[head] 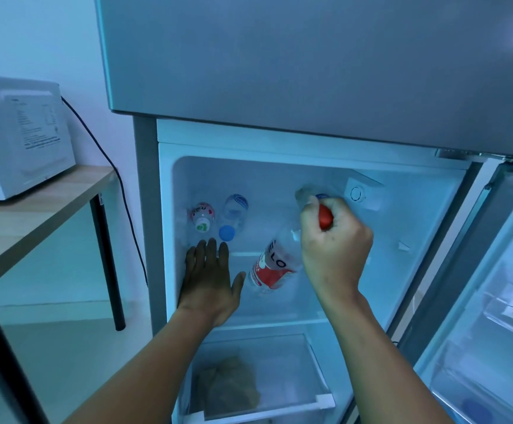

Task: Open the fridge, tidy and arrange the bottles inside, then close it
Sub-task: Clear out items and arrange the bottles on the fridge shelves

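The fridge point(279, 142) stands open, its door point(500, 270) swung out to the right. On the shelf at the back left stand two clear bottles: one with a white cap point(201, 217) and one with a blue cap point(232, 217). My right hand point(334, 246) is shut on the neck of a red-capped, red-labelled bottle point(275, 267), which hangs tilted, bottom toward me. Behind that hand lies another clear bottle point(308, 194), partly hidden. My left hand point(209, 280) rests flat and open on the shelf, just in front of the two standing bottles.
Below the shelf is a clear drawer point(319, 399) holding a brownish bag point(227, 384). A white microwave point(19, 136) sits on a wooden table point(35, 215) left of the fridge, its black cable point(120, 194) hanging beside the fridge wall. The freezer door point(310, 56) above is shut.
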A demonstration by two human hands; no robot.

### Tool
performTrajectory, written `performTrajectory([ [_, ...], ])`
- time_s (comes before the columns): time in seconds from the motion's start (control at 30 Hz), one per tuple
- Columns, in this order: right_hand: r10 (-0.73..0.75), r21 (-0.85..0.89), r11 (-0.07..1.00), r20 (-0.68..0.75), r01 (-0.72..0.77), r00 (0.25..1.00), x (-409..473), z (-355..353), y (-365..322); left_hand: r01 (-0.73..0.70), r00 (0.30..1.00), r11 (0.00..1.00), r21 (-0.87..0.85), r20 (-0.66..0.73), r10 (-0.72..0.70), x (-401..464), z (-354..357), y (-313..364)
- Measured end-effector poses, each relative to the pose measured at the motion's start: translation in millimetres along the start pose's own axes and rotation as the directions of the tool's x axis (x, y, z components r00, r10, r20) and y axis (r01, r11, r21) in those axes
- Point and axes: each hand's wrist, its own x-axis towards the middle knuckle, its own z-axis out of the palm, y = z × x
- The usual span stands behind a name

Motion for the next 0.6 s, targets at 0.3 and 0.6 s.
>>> performTrajectory([
  [0.3,-0.088,-0.003,0.996,-0.253,0.09,0.964,21,-13,-11,0.009,1.0,0.999,-0.046,0.009,-0.009,-1,-3,1],
  [0.6,-0.077,0.008,0.997,0.119,0.077,0.99,-12,4,33,0.003,0.999,1.0,-0.011,0.033,-0.003,-2,-8,-1],
])
